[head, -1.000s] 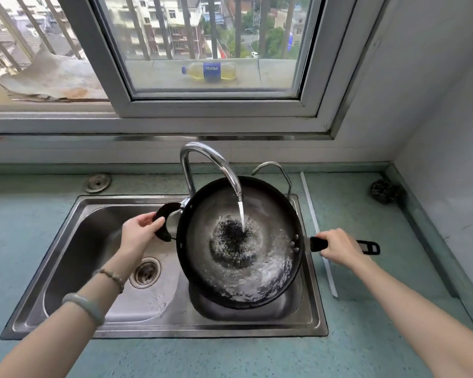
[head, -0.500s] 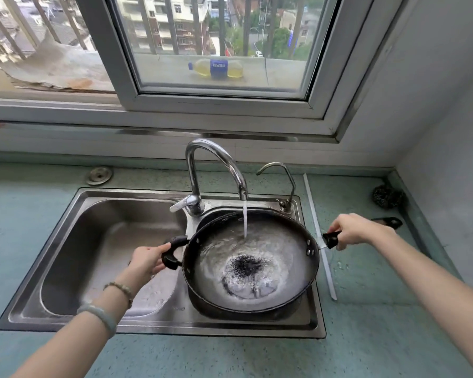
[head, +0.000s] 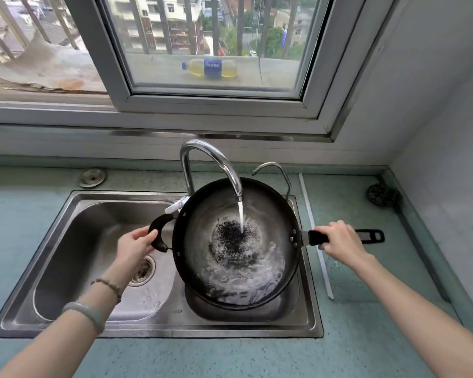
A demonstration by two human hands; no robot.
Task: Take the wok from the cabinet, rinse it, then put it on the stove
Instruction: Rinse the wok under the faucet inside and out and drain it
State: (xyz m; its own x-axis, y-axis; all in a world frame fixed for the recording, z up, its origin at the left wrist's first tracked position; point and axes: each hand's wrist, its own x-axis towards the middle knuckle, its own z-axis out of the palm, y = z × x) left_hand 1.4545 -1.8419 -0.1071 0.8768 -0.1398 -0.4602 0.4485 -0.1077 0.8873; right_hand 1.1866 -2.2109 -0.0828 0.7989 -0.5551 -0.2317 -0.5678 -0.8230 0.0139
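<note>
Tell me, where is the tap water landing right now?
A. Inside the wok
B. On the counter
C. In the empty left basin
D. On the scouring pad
A: the stream from the faucet falls onto the dark centre of the wok, held over the right basin by the left hand and right hand.

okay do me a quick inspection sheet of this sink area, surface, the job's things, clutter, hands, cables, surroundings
Surface: teal speckled countertop with a two-basin steel sink; looks wet near the right rim.
Job's things: black wok held over the right basin, tilted toward the person; the tap runs into it and water pools at the near side. No stove in view.
Clutter: steel scourer in the far right corner; white strip lying beside the sink.
Hands: left hand grips the loop handle, right hand grips the long handle.
Cables: nothing seen.
Surroundings: window behind the sink; a bottle lies on the ledge outside.
</note>
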